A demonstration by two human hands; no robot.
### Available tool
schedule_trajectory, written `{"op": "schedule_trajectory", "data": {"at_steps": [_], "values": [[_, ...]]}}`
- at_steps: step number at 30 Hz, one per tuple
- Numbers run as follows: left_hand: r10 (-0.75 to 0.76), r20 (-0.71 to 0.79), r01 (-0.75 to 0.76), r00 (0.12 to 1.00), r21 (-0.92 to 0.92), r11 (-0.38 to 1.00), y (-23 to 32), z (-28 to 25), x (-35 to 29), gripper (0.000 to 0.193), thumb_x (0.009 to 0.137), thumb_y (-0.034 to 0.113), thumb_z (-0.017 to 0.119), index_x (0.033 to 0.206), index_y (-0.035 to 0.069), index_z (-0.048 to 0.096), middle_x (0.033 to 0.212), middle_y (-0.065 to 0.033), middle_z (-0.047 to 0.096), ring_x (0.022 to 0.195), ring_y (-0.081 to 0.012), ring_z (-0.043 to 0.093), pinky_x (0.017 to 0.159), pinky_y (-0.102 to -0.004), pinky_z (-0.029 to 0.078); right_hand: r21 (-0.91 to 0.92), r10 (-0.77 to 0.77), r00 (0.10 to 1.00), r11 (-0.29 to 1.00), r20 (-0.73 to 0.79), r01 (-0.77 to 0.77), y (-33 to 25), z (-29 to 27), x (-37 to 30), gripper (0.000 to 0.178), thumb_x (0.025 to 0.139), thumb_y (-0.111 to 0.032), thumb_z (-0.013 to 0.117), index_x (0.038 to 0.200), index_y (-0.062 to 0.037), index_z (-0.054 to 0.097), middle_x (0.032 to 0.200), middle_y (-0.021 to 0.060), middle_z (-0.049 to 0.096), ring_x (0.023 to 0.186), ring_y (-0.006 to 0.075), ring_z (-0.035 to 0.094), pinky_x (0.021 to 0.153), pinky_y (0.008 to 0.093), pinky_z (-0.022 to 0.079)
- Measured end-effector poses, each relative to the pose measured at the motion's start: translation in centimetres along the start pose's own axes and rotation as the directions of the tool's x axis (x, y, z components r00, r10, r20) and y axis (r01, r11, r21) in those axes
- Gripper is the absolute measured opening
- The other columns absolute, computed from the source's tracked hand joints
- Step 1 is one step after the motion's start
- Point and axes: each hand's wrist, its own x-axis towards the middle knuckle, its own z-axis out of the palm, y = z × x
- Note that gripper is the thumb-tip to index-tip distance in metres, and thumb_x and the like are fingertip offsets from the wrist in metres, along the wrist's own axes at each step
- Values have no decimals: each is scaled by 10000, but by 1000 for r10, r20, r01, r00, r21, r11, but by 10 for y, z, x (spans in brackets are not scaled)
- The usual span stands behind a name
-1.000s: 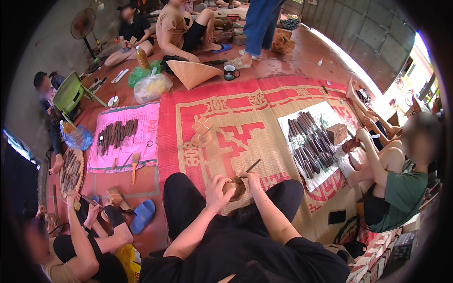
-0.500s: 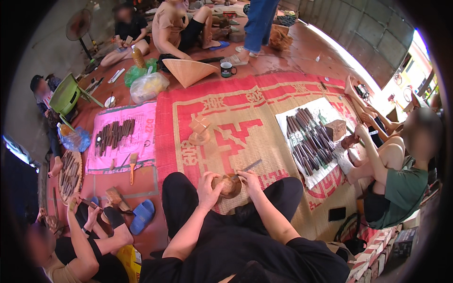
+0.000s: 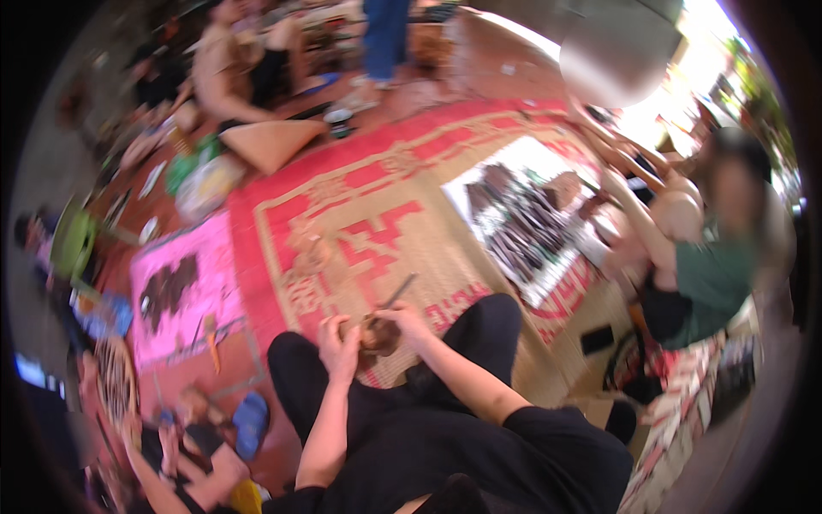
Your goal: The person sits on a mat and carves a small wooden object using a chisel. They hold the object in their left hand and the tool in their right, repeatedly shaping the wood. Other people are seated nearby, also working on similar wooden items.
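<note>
Between my knees, my left hand (image 3: 339,346) is closed around the left side of a small brown wooden piece (image 3: 380,337). Its rounded shape is blurred, so I cannot make out its details. Against the piece's right side, my right hand (image 3: 406,325) grips a slim dark carving tool (image 3: 401,289). The tool's straight grey end sticks out past my fingers, away from me. Where its other end meets the wood is hidden by my hand. Pale wood bits lie on the red and tan woven mat (image 3: 394,231) ahead.
Dark-handled tools lie in rows on a white sheet (image 3: 463,194) to the right and a pink sheet (image 3: 214,283) to the left. A seated person in green (image 3: 715,287) is close on the right. A phone (image 3: 597,339) and a blue sandal (image 3: 251,425) flank me.
My view has turned and blurred, shifting the surroundings. The tool's end points more steeply away from me. Both hands still hold the wooden piece and the tool.
</note>
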Motion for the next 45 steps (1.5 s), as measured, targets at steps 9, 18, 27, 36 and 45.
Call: {"op": "schedule_trajectory", "data": {"at_steps": [9,18,27,36,45], "values": [[-39,55,44,998,-89,995,3,7,-9,231,805,158,599,994,31,564,1068,-106,513,1064,-280,501,952,-385,382,1,-153,978,988,-138,155,13,-32,12,290,722,-117,755,980,-24,662,921,59,661,928,170,590,873,305,416],[-9,72,9,997,2,1000,12,7,-7,255,800,177,596,1003,28,556,1079,-110,510,1077,-281,496,956,-386,378,-72,-61,956,997,-287,42,12,-27,16,210,720,-105,749,901,-25,676,883,50,666,811,139,581,763,275,432],[-16,82,17,996,-6,1000,15,8,-7,259,791,161,597,1011,32,555,1081,-113,509,1074,-288,494,951,-392,380,26,-32,957,999,-290,41,12,-25,22,148,700,-102,742,769,-44,625,728,46,615,734,139,565,674,287,423],[6,102,-5,995,-9,1000,17,14,-6,250,788,147,610,1004,33,558,1084,-114,512,1074,-291,494,951,-399,380,-9,59,970,998,-236,-63,36,-36,45,193,684,-122,761,837,-61,660,786,28,619,753,136,550,683,285,434],[15,76,-17,997,26,1000,18,10,-8,252,794,165,615,1000,32,557,1076,-110,515,1067,-294,497,945,-402,388,-1,3,995,1000,-96,-3,4,-3,15,168,720,-66,735,841,-5,636,853,90,645,850,168,610,760,301,475]]}}
